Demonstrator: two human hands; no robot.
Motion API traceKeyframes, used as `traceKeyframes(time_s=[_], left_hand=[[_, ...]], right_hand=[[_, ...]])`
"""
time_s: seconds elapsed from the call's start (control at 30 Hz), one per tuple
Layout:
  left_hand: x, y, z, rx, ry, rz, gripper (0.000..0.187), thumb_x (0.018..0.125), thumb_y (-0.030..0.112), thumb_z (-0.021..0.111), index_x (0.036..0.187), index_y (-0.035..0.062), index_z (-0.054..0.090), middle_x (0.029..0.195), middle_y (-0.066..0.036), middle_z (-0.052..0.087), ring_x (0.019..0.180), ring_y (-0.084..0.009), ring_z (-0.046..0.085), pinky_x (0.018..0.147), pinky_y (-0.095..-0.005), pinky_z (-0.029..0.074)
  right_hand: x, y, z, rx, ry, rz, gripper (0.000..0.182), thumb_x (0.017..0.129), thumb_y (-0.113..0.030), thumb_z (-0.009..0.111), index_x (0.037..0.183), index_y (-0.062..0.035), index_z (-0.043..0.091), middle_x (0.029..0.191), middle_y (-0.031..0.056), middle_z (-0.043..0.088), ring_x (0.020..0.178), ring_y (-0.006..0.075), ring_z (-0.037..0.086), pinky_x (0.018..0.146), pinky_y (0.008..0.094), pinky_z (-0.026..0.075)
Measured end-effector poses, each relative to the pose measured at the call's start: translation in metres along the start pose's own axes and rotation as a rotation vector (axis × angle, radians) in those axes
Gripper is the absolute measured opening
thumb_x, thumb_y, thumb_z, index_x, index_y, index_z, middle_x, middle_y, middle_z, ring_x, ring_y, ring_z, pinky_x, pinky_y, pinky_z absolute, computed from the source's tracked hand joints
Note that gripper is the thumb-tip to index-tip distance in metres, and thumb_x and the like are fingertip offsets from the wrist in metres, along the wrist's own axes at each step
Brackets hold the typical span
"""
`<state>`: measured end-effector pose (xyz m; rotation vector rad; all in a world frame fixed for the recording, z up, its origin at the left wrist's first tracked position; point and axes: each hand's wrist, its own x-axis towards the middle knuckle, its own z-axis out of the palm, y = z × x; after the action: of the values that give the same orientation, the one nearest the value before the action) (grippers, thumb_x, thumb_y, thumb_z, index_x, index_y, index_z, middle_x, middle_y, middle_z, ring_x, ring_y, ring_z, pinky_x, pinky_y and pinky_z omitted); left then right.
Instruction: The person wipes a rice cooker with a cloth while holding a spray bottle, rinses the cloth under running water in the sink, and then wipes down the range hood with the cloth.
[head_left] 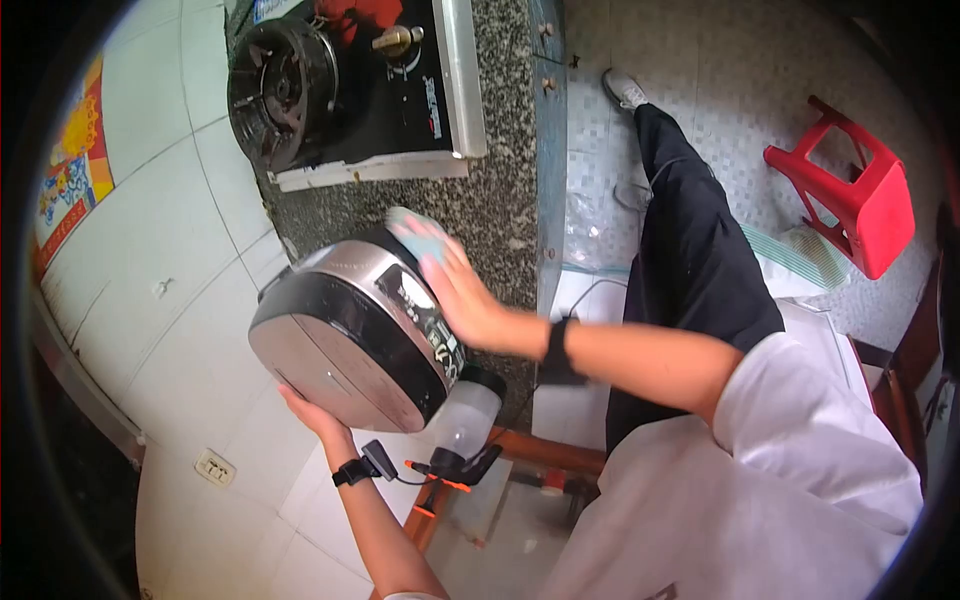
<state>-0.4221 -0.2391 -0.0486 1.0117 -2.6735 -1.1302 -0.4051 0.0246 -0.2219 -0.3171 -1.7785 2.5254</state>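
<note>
Our right hand (468,300) presses cloth (424,247) between fingers and rice cooker (352,325) by table's (505,180) wall edge. Left hand (326,424) props cooker, finger spread can't tell. Likely heavy, slick; hold two-handed.

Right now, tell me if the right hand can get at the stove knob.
Probably yes: nothing appears to stand between the right hand and the stove knob, though that hand is occupied with a cloth.
</note>
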Motion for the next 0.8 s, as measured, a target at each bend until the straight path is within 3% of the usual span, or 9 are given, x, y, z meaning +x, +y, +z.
traceKeyframes(time_s=[0.07, 0.23, 0.33, 0.4, 0.43, 0.5, 0.63, 0.73, 0.8], left_hand=[[-0.001, 0.001, -0.002, 0.022, -0.008, 0.015, 0.067, 0.108, 0.054, 0.024, 0.153, 0.0067, 0.036, 0.154, -0.01, 0.042, 0.14, -0.0252, 0.041, 0.117, -0.0376, 0.031], [0.005, -0.009, -0.004, -0.043, 0.031, -0.028, 0.065, 0.108, 0.051, 0.026, 0.15, 0.0038, 0.04, 0.151, -0.012, 0.046, 0.137, -0.0247, 0.045, 0.114, -0.038, 0.034], [-0.001, -0.005, 0.0, -0.035, 0.054, 0.008, 0.064, 0.108, 0.051, 0.026, 0.147, 0.0025, 0.043, 0.148, -0.012, 0.048, 0.134, -0.0241, 0.047, 0.113, -0.0376, 0.035], [0.005, -0.01, -0.005, -0.054, 0.06, -0.015, 0.064, 0.108, 0.05, 0.027, 0.146, 0.0013, 0.044, 0.146, -0.012, 0.05, 0.132, -0.0243, 0.049, 0.112, -0.0375, 0.036], [0.006, -0.012, -0.008, -0.072, 0.056, -0.028, 0.064, 0.109, 0.05, 0.027, 0.144, 0.0001, 0.046, 0.144, -0.013, 0.052, 0.13, -0.0245, 0.051, 0.111, -0.0373, 0.037], [0.006, -0.012, -0.01, -0.062, 0.063, -0.02, 0.063, 0.108, 0.049, 0.028, 0.14, -0.0011, 0.049, 0.14, -0.013, 0.055, 0.127, -0.0243, 0.053, 0.108, -0.037, 0.039], [0.012, -0.008, -0.012, -0.014, 0.048, 0.037, 0.063, 0.107, 0.051, 0.033, 0.129, -0.0036, 0.055, 0.127, -0.013, 0.061, 0.114, -0.0235, 0.058, 0.1, -0.0365, 0.044], [0.031, -0.037, -0.024, 0.093, 0.285, 0.066, 0.059, 0.105, 0.051, 0.042, 0.119, -0.0037, 0.059, 0.12, -0.014, 0.062, 0.107, -0.0233, 0.058, 0.095, -0.0368, 0.046], [0.033, -0.041, -0.024, 0.121, 0.371, 0.107, 0.056, 0.102, 0.049, 0.051, 0.114, -0.0056, 0.061, 0.117, -0.018, 0.062, 0.105, -0.0261, 0.059, 0.093, -0.0376, 0.046]], right_hand=[[-0.072, -0.005, -0.002, 0.036, -0.055, 0.17, 0.057, 0.11, -0.03, 0.022, 0.157, 0.0022, 0.023, 0.166, 0.0202, 0.011, 0.154, 0.0345, 0.011, 0.124, 0.0434, 0.011], [-0.079, -0.012, 0.013, 0.085, 0.044, 0.238, 0.056, 0.11, -0.031, 0.023, 0.156, 0.0019, 0.026, 0.166, 0.0205, 0.013, 0.154, 0.0371, 0.011, 0.124, 0.0444, 0.01], [0.007, -0.007, 0.003, -0.031, -0.037, 0.021, 0.05, 0.109, -0.033, 0.03, 0.152, -0.0095, 0.04, 0.157, 0.019, 0.036, 0.147, 0.0408, 0.025, 0.121, 0.0483, 0.019], [0.072, 0.01, 0.018, -0.022, -0.218, -0.003, 0.058, 0.107, -0.048, 0.029, 0.127, -0.0055, 0.063, 0.127, 0.0196, 0.063, 0.135, 0.0386, 0.043, 0.111, 0.0515, 0.032], [0.101, -0.001, 0.012, -0.059, -0.486, 0.121, 0.062, 0.106, -0.048, 0.027, 0.112, -0.0024, 0.068, 0.118, 0.0195, 0.067, 0.131, 0.0369, 0.048, 0.111, 0.0516, 0.033], [0.094, -0.009, 0.019, 0.012, -0.377, 0.026, 0.057, 0.107, -0.047, 0.029, 0.124, -0.005, 0.064, 0.131, 0.0175, 0.062, 0.137, 0.039, 0.042, 0.112, 0.0526, 0.031], [-0.009, -0.061, -0.005, -0.107, -0.224, -0.076, 0.052, 0.106, -0.035, 0.033, 0.154, -0.0154, 0.04, 0.167, 0.0094, 0.017, 0.147, 0.0496, 0.017, 0.12, 0.0592, 0.015], [-0.051, -0.094, 0.001, -0.284, -0.391, -0.051, 0.053, 0.104, -0.03, 0.038, 0.156, -0.0176, 0.037, 0.169, 0.0087, 0.01, 0.148, 0.0499, 0.013, 0.12, 0.062, 0.01], [-0.022, -0.119, 0.008, -0.489, -0.422, -0.252, 0.05, 0.103, -0.028, 0.042, 0.152, -0.0183, 0.043, 0.166, 0.0084, 0.019, 0.149, 0.0469, 0.015, 0.12, 0.0632, 0.012]])
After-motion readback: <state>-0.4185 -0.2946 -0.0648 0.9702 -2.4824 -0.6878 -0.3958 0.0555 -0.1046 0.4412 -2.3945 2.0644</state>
